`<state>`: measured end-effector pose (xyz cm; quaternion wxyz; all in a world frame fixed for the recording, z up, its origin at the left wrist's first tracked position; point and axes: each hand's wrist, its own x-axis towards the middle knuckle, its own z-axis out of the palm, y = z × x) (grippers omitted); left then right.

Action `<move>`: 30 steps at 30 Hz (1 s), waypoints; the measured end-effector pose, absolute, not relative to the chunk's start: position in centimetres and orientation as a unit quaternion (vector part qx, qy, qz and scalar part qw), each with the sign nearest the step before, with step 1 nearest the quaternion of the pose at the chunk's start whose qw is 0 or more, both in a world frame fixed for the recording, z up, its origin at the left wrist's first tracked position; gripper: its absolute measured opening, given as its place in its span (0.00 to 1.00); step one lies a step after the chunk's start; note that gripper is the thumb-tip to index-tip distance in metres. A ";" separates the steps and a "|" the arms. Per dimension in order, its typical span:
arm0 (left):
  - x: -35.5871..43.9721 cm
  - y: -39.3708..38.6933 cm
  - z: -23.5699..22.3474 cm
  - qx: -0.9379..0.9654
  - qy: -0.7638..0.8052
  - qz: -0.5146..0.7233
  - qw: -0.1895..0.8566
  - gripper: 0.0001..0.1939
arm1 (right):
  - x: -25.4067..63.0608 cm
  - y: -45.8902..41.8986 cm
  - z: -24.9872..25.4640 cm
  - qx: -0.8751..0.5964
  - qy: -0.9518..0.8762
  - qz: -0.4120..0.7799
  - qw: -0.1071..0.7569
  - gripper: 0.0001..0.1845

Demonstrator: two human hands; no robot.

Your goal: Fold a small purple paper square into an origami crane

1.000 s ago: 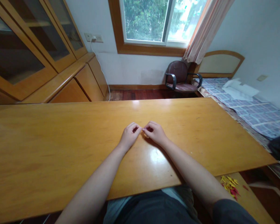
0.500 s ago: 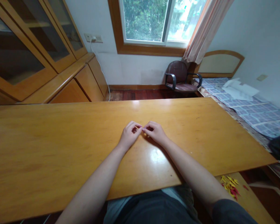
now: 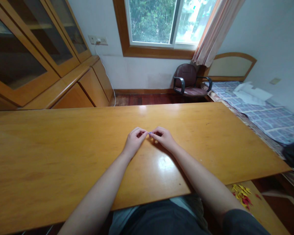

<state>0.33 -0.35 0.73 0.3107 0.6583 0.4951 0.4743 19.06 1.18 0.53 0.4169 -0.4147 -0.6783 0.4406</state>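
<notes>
Glass-fronted wooden cabinet [image 3: 60,85] at far left, behind a long, glossy wooden surface [image 3: 63,156]. Left hand [image 3: 134,139] over mid-surface, thumb and fingertips pinched together at the left end of a small bluish-purple item [image 3: 150,133]; too small to tell whether they grip it. Item sits between the two hands, pinched in the fingertips of the right hand [image 3: 164,137]. Further right: maroon armchair [image 3: 187,76] beyond the far edge; yellow and red pieces [image 3: 241,195] heaped on a lower board [image 3: 267,212]; bed [image 3: 271,116] with checked cover.

Dark shirt [image 3: 161,219], short sleeve [image 3: 242,222]
</notes>
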 end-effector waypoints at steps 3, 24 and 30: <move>0.4 -0.4 0.8 0.658 0.483 0.474 0.332 0.08 | 19.1 1.2 0.4 -0.412 -0.672 0.448 0.421 0.18; 0.5 -0.1 0.5 0.624 0.491 0.468 0.388 0.11 | 19.2 1.3 0.6 -0.401 -0.662 0.475 0.420 0.19; 0.5 -0.1 0.8 0.625 0.487 0.464 0.396 0.10 | 19.4 1.6 0.0 -0.398 -0.689 0.444 0.411 0.19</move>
